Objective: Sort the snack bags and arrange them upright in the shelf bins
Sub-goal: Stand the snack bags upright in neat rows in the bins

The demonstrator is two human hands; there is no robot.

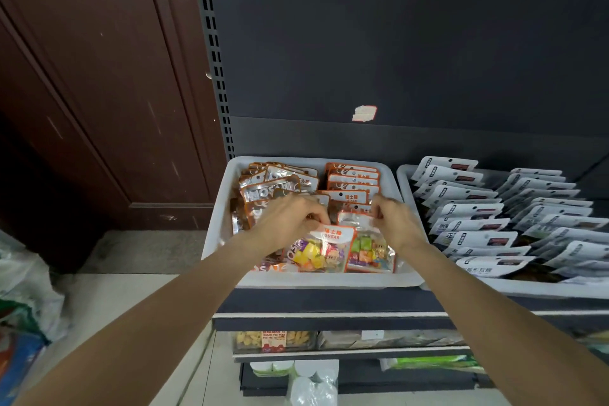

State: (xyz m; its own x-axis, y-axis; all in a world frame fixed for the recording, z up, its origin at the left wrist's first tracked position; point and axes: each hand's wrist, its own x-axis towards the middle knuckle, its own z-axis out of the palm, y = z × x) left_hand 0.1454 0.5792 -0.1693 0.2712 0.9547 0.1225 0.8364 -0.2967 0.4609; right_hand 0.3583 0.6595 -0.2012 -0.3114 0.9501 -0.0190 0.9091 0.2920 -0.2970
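Sorting candy bags in a white bin point(217, 234).
Left hand point(286, 217) pinches one candy bag point(324, 249) by its top; right hand point(397, 219) pinches the neighbouring bag point(369, 250).

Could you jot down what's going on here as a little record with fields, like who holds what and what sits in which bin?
Left hand: pinches the top edge of a candy bag
Right hand: pinches the top of a second candy bag
Left bin: white, holds orange-edged bags, brownish ones on its left side
Right bin: white, rows of white pouches, leaning
Backdrop: dark shelf panel
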